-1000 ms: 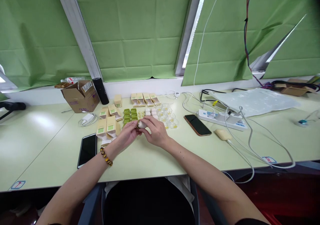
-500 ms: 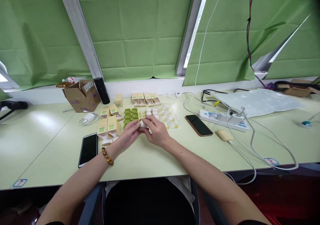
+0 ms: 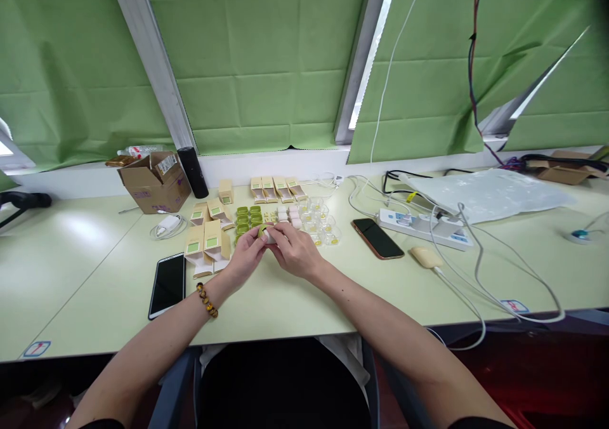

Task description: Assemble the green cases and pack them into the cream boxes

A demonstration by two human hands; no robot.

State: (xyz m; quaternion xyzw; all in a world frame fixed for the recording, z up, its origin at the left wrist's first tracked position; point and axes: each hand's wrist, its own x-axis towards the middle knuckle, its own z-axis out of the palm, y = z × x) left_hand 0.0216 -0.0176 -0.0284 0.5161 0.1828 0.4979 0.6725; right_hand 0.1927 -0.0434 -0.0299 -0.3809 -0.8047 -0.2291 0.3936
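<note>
My left hand point(image 3: 246, 256) and my right hand point(image 3: 297, 251) meet over the table, fingers closed around a small white and green piece point(image 3: 268, 237). Its green part shows near my left fingertips; most of the rest is covered by fingers. Just beyond my left hand stand rows of small green cups point(image 3: 242, 219). Tiny yellowish pieces point(image 3: 270, 216) lie in the middle, next to white and pale pink blocks point(image 3: 294, 215). To the right of these are clear plastic domes point(image 3: 328, 231) with yellow bits inside. Open cream cardboard boxes point(image 3: 212, 241) lie left of my left hand.
More cream boxes point(image 3: 277, 189) line the back. A phone point(image 3: 167, 285) lies at left, another phone point(image 3: 378, 238) at right, near a power strip point(image 3: 425, 228) and loose cables. A brown carton point(image 3: 159, 186) and a black cylinder point(image 3: 193, 172) stand at back left.
My fingers have shifted around the small piece, and more of its green part now shows by my left fingertips. The things on the table look unmoved.
</note>
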